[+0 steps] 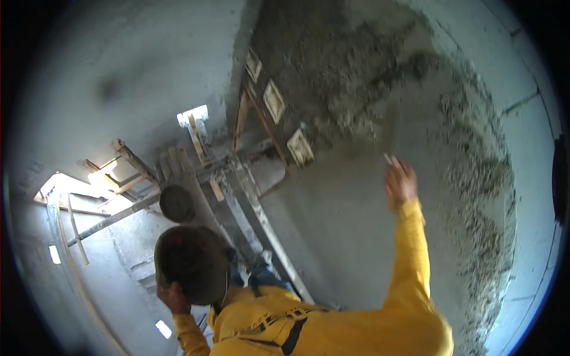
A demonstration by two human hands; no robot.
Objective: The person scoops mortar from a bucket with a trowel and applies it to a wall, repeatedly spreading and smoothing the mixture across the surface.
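Observation:
My right hand (402, 185) is closed round the pale handle of a trowel (389, 130). Its blade is smeared by motion and lies at or close to the wall; I cannot tell whether it touches. Around it the grey plaster (344, 225) is smooth below and to the left, while rough, lumpy plaster (380, 65) covers the part above. My left hand (173, 298) grips the rim of a dark round pan (193, 264), held tilted in front of my body. What lies inside the pan is too dark to make out.
Three rectangular wall boxes (300, 147) sit in a row in the plaster. A second round bucket (176, 203) stands by the scaffold planks (205, 207). A long straight bar (270, 222) runs along the wall's foot. Bare blocks (531, 148) show at the right.

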